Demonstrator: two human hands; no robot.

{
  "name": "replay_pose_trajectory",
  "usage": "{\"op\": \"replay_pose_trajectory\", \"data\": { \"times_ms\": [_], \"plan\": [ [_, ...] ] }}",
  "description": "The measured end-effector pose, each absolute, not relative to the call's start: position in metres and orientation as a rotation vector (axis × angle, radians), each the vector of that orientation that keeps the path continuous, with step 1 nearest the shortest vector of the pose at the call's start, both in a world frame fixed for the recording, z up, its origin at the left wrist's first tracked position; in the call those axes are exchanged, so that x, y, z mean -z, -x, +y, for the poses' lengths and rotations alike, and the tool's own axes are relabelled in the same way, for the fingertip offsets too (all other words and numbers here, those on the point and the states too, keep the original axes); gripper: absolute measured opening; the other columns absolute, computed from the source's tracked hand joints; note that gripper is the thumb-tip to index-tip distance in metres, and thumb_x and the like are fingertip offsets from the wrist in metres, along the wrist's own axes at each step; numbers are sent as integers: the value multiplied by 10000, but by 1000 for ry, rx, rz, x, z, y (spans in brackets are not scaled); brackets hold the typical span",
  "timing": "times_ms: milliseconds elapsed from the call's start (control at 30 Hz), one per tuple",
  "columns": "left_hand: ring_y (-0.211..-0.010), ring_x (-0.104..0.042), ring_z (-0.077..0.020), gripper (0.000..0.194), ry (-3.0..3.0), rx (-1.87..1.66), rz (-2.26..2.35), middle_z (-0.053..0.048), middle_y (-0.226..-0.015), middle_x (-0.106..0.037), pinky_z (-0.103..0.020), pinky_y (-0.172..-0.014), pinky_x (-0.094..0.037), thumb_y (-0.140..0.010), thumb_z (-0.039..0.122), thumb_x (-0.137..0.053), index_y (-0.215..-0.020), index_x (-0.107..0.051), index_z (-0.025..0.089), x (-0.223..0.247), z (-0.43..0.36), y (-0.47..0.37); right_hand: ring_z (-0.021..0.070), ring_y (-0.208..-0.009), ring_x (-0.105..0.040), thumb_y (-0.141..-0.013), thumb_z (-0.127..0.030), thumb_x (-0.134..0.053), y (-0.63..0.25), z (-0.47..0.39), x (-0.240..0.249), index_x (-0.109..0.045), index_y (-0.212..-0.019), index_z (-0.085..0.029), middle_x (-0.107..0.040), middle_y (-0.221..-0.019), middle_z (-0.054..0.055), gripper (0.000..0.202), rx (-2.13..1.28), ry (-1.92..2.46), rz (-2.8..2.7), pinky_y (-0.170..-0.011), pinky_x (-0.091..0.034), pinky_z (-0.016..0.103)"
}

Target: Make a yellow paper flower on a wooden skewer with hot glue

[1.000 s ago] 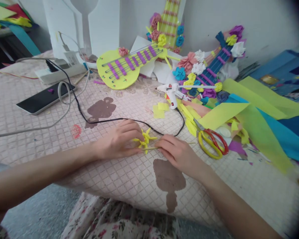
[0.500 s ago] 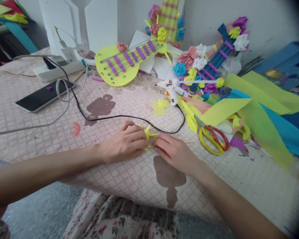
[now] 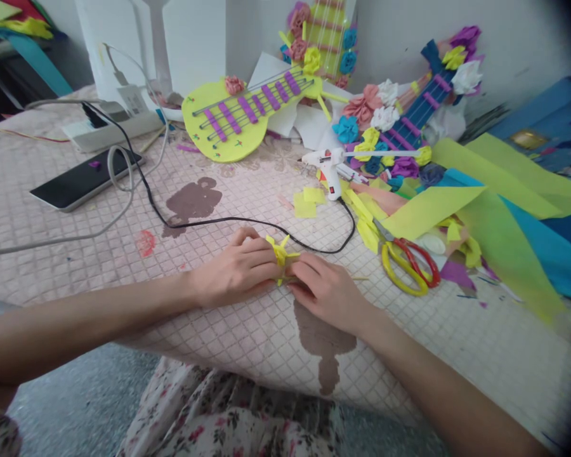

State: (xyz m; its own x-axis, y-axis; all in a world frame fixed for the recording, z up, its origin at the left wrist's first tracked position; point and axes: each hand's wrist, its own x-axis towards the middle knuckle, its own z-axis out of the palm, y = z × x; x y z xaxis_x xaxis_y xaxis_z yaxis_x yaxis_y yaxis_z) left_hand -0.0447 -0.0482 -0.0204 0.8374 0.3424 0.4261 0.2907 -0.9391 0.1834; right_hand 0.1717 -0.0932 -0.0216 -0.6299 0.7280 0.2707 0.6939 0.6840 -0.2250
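- From the head view, the left hand [image 3: 240, 270] presses its fingers together on the yellow paper flower [image 3: 279, 252], which sits between the two hands.
- The right hand [image 3: 330, 289] is clamped on a thin stick [image 3: 360, 278], whose end juts out past the knuckles; the fingertips of both hands nearly meet.
- The front edge of the counter [image 3: 238, 336] runs near, just on the person's side of the hands.
- Beyond the fingers, close by, loops the black cable [image 3: 231, 219] of a glue gun [image 3: 330, 168], limiting room ahead.
- Quilted cloth separates the right hand from the scissors [image 3: 400, 244]; coloured paper strips [image 3: 438, 206] crowd the right side.
- Leftward, more cloth stretches toward a dark flat device [image 3: 76, 187], well apart.
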Motion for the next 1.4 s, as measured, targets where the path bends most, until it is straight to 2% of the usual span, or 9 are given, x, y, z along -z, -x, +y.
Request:
{"op": "replay_pose_trajectory", "data": {
  "times_ms": [667, 967, 1233, 1400],
  "plan": [
    [-873, -530, -166, 113, -2910, -709, 526, -22, -856, -620, -382, -887, -314, -926, 216, -459, -900, -566, 193, 18, -49, 45, 163, -781, -558, -888, -238, -471, -165, -93, 23, -525, -814, -183, -591, -861, 54, 108, 12, 1077, -2546, -642, -446, 275],
    [-878, -528, -164, 131, -2907, -707, 523, -27, -874, -621, -382, -885, -307, -938, 220, -436, -919, -562, 193, 18, -49, 45, 158, -770, -559, -912, -206, -418, -165, -92, 23, -558, -841, -174, -599, -836, 50, 160, 23, 1090, -2552, -636, -446, 273],
    [-874, -527, -164, 144, -2912, -704, 539, -28, -860, -621, -382, -877, -315, -936, 206, -432, -900, -569, 185, 17, -49, 45, 165, -766, -556, -892, -250, -462, -162, -92, 24, -543, -819, -179, -598, -853, 57, 131, 27, 1085, -2540, -610, -437, 282],
    [-879, -533, -165, 141, -2925, -701, 536, -31, -876, -625, -392, -880, -313, -937, 205, -433, -893, -565, 181, 18, -48, 45, 160, -760, -555, -895, -188, -429, -161, -92, 26, -558, -812, -176, -607, -854, 60, 154, 56, 1077, -2539, -620, -437, 278]
  ]
}}
